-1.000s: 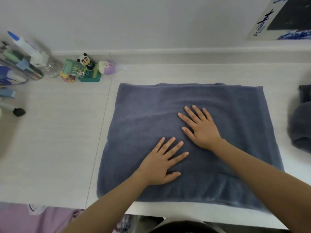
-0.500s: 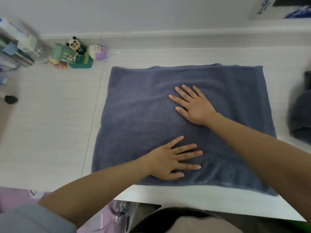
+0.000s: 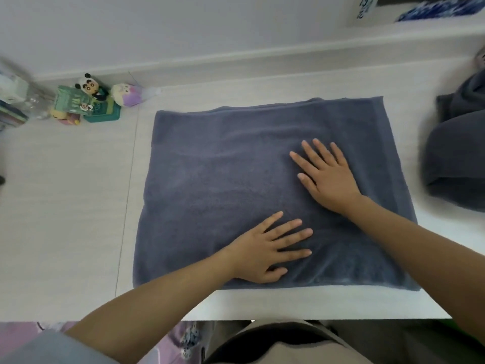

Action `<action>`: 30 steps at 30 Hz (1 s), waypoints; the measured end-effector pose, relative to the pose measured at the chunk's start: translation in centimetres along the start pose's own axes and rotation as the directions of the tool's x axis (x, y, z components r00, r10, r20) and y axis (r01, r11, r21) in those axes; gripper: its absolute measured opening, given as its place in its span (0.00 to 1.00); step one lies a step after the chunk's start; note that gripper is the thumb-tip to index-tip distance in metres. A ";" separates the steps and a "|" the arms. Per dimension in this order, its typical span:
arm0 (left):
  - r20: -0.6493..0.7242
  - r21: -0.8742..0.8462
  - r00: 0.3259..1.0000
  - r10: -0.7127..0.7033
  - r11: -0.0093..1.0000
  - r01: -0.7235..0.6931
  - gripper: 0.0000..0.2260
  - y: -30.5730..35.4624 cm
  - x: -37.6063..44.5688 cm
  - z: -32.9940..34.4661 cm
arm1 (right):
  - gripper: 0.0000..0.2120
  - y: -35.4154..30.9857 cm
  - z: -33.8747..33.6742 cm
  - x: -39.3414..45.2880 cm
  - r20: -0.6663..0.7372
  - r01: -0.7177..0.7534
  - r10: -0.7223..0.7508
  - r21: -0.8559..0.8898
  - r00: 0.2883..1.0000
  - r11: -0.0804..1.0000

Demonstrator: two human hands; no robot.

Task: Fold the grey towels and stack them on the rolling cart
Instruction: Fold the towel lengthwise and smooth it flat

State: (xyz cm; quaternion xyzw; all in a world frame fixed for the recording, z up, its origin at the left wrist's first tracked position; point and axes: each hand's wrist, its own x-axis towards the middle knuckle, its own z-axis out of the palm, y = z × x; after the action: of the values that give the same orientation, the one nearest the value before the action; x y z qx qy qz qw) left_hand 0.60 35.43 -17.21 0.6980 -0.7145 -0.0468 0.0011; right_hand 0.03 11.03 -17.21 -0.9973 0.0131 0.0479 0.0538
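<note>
Blur softens the left edge of the frame, where a clear bottle (image 3: 34, 101) and some coloured items beside it cannot be made out, and the right edge cuts off a second, darker heap of grey cloth (image 3: 456, 158) lying crumpled on the table (image 3: 65, 206). At the top right corner, a white and blue printed sheet (image 3: 409, 9) is also cropped and unreadable. One grey towel (image 3: 236, 166), thick terry with a soft nap and a hemmed band along its right side, lies as a flat, nearly square layer on the pale wood-grain table, its near edge close to the table's front. Its far edge shows a doubled layer. Two bare hands rest on it, both flat with fingers straight and spread, gripping nothing. The left hand (image 3: 265, 250) presses near the front edge, fingers pointing right; the right hand (image 3: 330, 177) lies further back and to the right, fingers pointing away and left. The hands are near each other but apart. At the back left stand three small toys close together: a panda figure (image 3: 89, 86), a green card box (image 3: 76, 103) and a round purple and white plush (image 3: 128, 94). A thin seam line runs through the tabletop just left of the towel
</note>
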 end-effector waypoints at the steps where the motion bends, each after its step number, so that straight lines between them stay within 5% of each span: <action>1: -0.011 0.006 1.000 -0.014 1.000 0.014 0.24 0.4 -0.3 0.2 | 0.26 0.2 0.3 -0.8 -0.002 0.072 -0.072 -0.019 0.997 0.997; 3: 0.003 0.037 1.000 -0.006 0.999 0.006 0.23 1.1 -1.2 0.7 | 0.25 1.0 0.8 -2.5 0.023 0.112 -0.112 -0.026 0.993 0.993; 9: 0.062 0.057 0.997 0.054 0.997 -0.058 0.22 1.1 -1.2 0.7 | 0.26 2.5 0.0 -2.3 0.064 -0.115 0.116 -0.023 0.991 0.993; 16: 0.063 -0.063 0.985 -0.161 0.984 0.164 0.32 1.0 -1.0 0.5 | 0.26 -4.3 1.5 -9.5 0.011 -0.094 0.094 0.053 0.996 0.994; 21: 0.076 -0.136 0.969 -0.235 0.960 0.244 0.31 1.1 -0.8 0.2 | 0.28 -2.1 1.2 -12.0 -0.007 -0.494 0.495 0.061 0.869 0.867; 26: 0.068 -0.091 0.951 -0.301 0.947 0.307 0.30 0.9 -0.5 0.4 | 0.28 -5.5 1.9 -13.4 0.030 -0.398 0.397 0.057 0.917 0.916; 30: 0.057 -0.171 0.943 -0.328 0.927 0.333 0.30 0.6 -0.7 0.2 | 0.29 -3.5 1.9 -14.7 0.038 -0.691 0.690 0.040 0.723 0.722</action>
State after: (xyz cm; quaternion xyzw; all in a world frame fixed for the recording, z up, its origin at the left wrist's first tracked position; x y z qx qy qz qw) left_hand 0.00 36.14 -17.29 0.8047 -0.5797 -0.1195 0.0458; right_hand -14.68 14.98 -17.33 -0.9185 0.3841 0.0742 0.0580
